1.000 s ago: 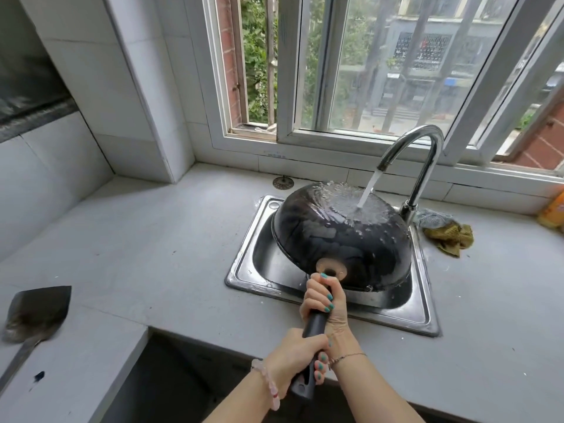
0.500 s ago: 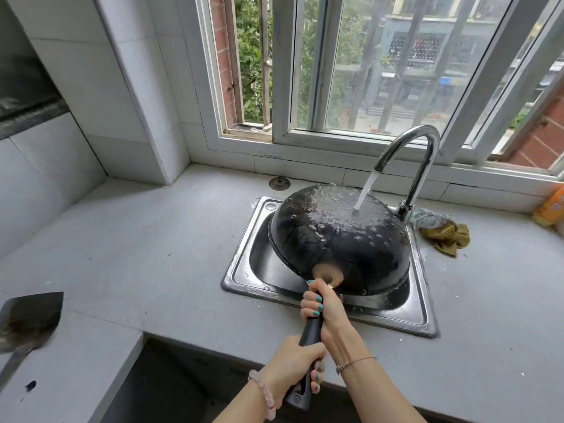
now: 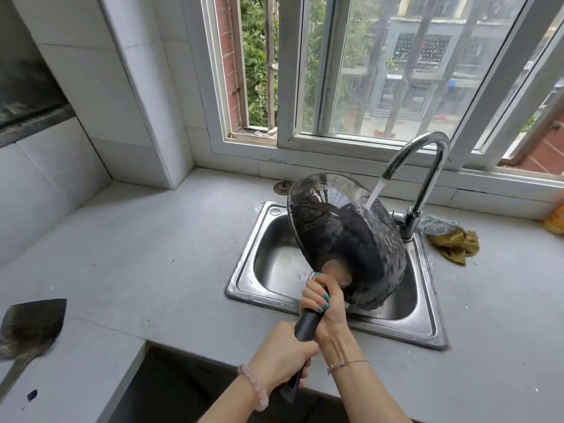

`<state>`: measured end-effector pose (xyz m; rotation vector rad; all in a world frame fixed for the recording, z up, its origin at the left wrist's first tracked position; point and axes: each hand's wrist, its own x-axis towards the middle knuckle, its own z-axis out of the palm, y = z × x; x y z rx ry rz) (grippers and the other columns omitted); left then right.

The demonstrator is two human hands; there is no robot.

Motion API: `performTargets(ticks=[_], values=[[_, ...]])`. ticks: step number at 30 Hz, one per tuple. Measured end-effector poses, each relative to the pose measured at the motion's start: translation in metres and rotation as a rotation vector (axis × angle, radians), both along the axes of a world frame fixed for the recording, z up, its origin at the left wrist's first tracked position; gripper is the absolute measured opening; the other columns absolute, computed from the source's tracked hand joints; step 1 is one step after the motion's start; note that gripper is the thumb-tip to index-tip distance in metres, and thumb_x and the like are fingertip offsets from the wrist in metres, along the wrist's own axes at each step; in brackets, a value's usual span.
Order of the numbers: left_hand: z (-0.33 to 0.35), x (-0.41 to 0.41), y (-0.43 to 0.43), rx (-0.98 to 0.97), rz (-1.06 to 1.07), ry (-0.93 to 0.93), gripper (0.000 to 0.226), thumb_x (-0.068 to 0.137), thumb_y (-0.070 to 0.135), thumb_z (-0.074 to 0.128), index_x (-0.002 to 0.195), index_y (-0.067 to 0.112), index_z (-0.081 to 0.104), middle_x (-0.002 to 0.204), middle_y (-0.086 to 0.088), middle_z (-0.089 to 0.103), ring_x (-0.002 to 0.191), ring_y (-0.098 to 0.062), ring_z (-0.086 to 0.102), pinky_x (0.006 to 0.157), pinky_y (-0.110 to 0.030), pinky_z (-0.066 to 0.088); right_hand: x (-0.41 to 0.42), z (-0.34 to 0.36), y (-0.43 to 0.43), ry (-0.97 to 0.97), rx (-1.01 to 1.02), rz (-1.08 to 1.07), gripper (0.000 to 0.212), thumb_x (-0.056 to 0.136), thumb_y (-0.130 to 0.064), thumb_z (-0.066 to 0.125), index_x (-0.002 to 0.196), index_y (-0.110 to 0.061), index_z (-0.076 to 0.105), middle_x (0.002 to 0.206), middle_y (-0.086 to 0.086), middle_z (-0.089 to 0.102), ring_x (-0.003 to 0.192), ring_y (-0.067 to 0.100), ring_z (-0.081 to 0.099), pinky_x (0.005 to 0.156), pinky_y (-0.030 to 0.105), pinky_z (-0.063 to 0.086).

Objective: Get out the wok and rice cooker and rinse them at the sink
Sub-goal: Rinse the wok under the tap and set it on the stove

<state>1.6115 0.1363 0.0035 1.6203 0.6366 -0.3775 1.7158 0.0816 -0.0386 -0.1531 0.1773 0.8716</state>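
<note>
I see 1 wok [image 3: 335,236] tilted over 1 sink [image 3: 244,270], under 1 running tap [image 3: 426,190] | left hand [image 3: 283,358] grips near end of handle [image 3: 306,326], right hand [image 3: 323,300] grips farther up | 1 spatula [image 3: 32,326] left, 1 cloth [image 3: 454,244] right.

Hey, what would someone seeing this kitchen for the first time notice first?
The black wok, tipped steeply over the steel sink, with the tap pouring water onto it. Both hands grip its handle: the right hand up by the pan, the left hand at the end. Off on the counter's left edge lies a dark metal spatula.
</note>
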Motion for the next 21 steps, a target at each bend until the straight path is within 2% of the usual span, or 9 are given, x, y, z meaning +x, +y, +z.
performTargets(ticks=[2, 4, 7, 9, 11, 14, 16, 18, 21], values=[[0.006, 0.001, 0.003, 0.087, -0.005, -0.005, 0.009, 0.079, 0.005, 0.049, 0.073, 0.012, 0.047, 0.054, -0.003, 0.049, 0.04, -0.012, 0.048, 0.042, -0.022, 0.041, 0.0, 0.002, 0.004, 0.008, 0.073, 0.002, 0.057, 0.05, 0.008, 0.08, 0.048, -0.02, 0.03, 0.044, -0.01, 0.019, 0.033, 0.002, 0.015, 0.025, 0.015, 0.027], [0.011, 0.001, 0.008, 0.214, -0.032, -0.009, 0.009, 0.079, 0.006, 0.048, 0.072, 0.012, 0.047, 0.055, -0.004, 0.051, 0.039, -0.012, 0.049, 0.042, -0.022, 0.041, -0.001, 0.0, 0.01, 0.011, 0.125, 0.006, 0.047, 0.059, 0.007, 0.076, 0.046, -0.015, 0.036, 0.043, -0.01, 0.021, 0.032, 0.002, 0.018, 0.026, 0.016, 0.029], [0.017, 0.002, 0.015, 0.403, -0.118, 0.005, 0.015, 0.082, 0.008, 0.048, 0.07, 0.017, 0.043, 0.059, -0.002, 0.051, 0.045, -0.013, 0.049, 0.049, -0.023, 0.043, -0.004, -0.004, 0.018, 0.028, 0.212, 0.002, 0.039, 0.072, 0.003, 0.067, 0.05, -0.013, 0.04, 0.043, -0.008, 0.025, 0.033, 0.004, 0.024, 0.031, 0.018, 0.032], [0.019, 0.004, 0.017, 0.531, -0.16, 0.011, 0.011, 0.085, 0.011, 0.047, 0.076, 0.017, 0.044, 0.065, 0.001, 0.05, 0.051, -0.012, 0.048, 0.053, -0.022, 0.042, -0.004, -0.005, 0.02, 0.055, 0.263, -0.001, 0.039, 0.074, 0.001, 0.065, 0.053, -0.017, 0.038, 0.043, -0.007, 0.027, 0.035, 0.005, 0.026, 0.033, 0.019, 0.034], [0.022, 0.003, 0.019, 0.698, -0.201, 0.007, 0.004, 0.087, 0.017, 0.045, 0.089, 0.016, 0.047, 0.079, -0.001, 0.055, 0.065, -0.015, 0.052, 0.058, -0.021, 0.04, -0.005, -0.005, 0.022, 0.094, 0.274, -0.005, 0.039, 0.073, 0.001, 0.065, 0.054, -0.018, 0.038, 0.045, -0.008, 0.028, 0.036, 0.004, 0.027, 0.034, 0.02, 0.036], [0.018, -0.003, 0.017, 0.906, -0.259, 0.023, 0.019, 0.091, 0.02, 0.044, 0.108, 0.015, 0.049, 0.105, -0.005, 0.061, 0.092, -0.019, 0.059, 0.068, -0.022, 0.039, -0.011, -0.006, 0.022, 0.13, 0.264, -0.021, 0.039, 0.065, 0.006, 0.071, 0.051, -0.015, 0.041, 0.044, -0.01, 0.026, 0.035, 0.003, 0.024, 0.031, 0.02, 0.034], [0.013, -0.006, 0.012, 0.97, -0.263, 0.024, 0.023, 0.094, 0.022, 0.044, 0.115, 0.014, 0.046, 0.112, -0.005, 0.06, 0.099, -0.018, 0.059, 0.071, -0.021, 0.041, -0.015, -0.007, 0.02, 0.143, 0.244, -0.048, 0.04, 0.059, 0.008, 0.074, 0.05, -0.015, 0.042, 0.043, -0.011, 0.024, 0.034, 0.002, 0.021, 0.028, 0.019, 0.031], [0.013, -0.009, 0.008, 0.981, -0.26, 0.011, 0.023, 0.094, 0.024, 0.045, 0.115, 0.015, 0.045, 0.111, -0.004, 0.06, 0.097, -0.017, 0.059, 0.07, -0.021, 0.041, -0.016, -0.006, 0.017, 0.155, 0.212, -0.06, 0.043, 0.056, 0.009, 0.075, 0.05, -0.016, 0.041, 0.041, -0.01, 0.024, 0.034, 0.002, 0.02, 0.028, 0.017, 0.03], [0.011, -0.01, 0.009, 0.848, -0.24, 0.029, 0.016, 0.09, 0.025, 0.047, 0.103, 0.017, 0.045, 0.098, -0.004, 0.059, 0.082, -0.018, 0.056, 0.069, -0.024, 0.046, -0.014, -0.006, 0.012, 0.177, 0.133, -0.055, 0.045, 0.052, 0.011, 0.076, 0.048, -0.016, 0.04, 0.037, -0.006, 0.032, 0.03, 0.004, 0.024, 0.028, 0.017, 0.031]])
